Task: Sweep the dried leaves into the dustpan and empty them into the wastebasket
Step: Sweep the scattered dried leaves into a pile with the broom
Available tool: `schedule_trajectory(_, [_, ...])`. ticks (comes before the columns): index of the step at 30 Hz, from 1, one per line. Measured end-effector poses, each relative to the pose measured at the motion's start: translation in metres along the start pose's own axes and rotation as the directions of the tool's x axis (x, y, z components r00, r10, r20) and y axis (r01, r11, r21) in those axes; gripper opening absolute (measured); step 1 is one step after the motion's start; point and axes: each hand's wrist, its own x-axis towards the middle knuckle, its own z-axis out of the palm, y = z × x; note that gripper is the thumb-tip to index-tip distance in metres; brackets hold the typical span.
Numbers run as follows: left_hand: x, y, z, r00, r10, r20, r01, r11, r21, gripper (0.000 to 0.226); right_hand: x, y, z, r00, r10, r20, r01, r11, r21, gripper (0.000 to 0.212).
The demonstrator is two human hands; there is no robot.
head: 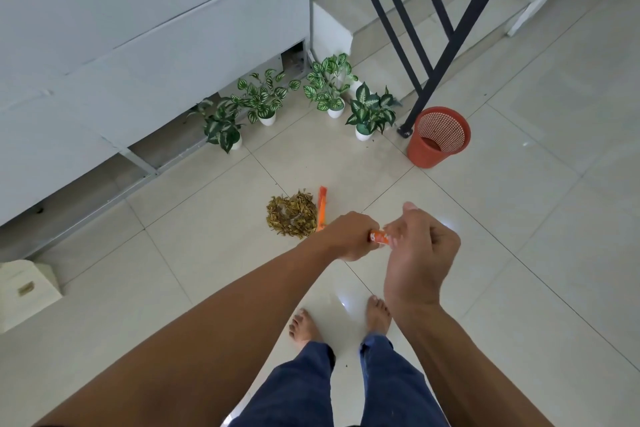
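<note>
Our left hand (349,236) gripping the orange broom (322,206) by its handle, our right hand (420,250) at the handle top, we cannot tell its grip, dried leaves (292,218) piled beside the broom, wastebasket (438,137) well apart.

Swallowing the middle of the orange handle (379,238) inside the left hand (348,239) — showing only a short labelled stretch at three o'clock of the fist and the orange head (322,206) at three o'clock of the leaf pile (292,218). Smearing into blur at the right hand's (420,253) fingertips (391,230), leaving any hold on the handle's end unclear. Running off the frame's edges: railing (455,45) at twelve o'clock, white box (24,291) at nine — both forearms at six.
</note>
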Motion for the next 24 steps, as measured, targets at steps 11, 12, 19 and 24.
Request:
schedule_trajectory(11, [-0.008,0.026,0.010,0.998,-0.019,-0.063,0.013,0.996,-0.091,0.036,-0.004,-0.017,-0.021,0.997,-0.035,0.075,0.036,0.999,-0.010,0.047])
schedule_trajectory(12, [-0.008,0.029,0.014,0.996,-0.032,-0.084,0.022,0.993,-0.118,0.035,-0.002,-0.019,-0.023,0.995,-0.041,0.096,0.043,0.999,-0.016,0.048])
schedule_trajectory(19, [-0.005,0.064,0.040,0.953,-0.122,-0.276,0.039,0.957,-0.288,0.035,0.012,-0.036,-0.062,0.944,-0.145,0.296,0.140,0.989,0.038,0.049])
schedule_trajectory(24, [-0.005,0.091,0.058,0.921,-0.159,-0.357,0.043,0.949,-0.312,0.032,0.019,-0.046,-0.099,0.898,-0.175,0.404,0.153,0.984,0.086,0.049])
